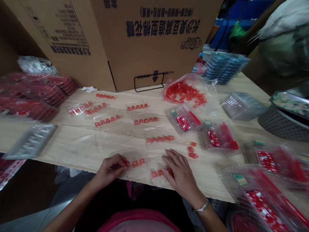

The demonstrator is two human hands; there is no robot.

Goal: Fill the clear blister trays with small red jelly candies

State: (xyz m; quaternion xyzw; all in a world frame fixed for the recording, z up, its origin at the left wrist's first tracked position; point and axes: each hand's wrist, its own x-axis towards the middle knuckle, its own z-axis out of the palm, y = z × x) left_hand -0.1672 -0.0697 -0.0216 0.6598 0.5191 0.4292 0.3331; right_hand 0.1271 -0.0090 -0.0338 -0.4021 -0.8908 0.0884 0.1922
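My left hand (111, 169) rests at the near edge of the wooden table (74, 143), fingers curled in a pinch at the left end of a short row of small red pieces (138, 162) in a clear tray. My right hand (180, 171) lies beside it with fingers stretched out, fingertips pressing on another row of red pieces (157, 173). A few loose red pieces (191, 150) lie just beyond my right hand. More clear trays with rows of red pieces (160, 139) are spread across the middle of the table.
A large cardboard box (152, 38) stands at the back. A bag of loose red pieces (185, 92) lies before it. Stacks of red packs (31, 94) sit left, an empty clear tray (32, 140) near them. Packaged red items (266, 187) fill the right; a grey basket (283, 125) is far right.
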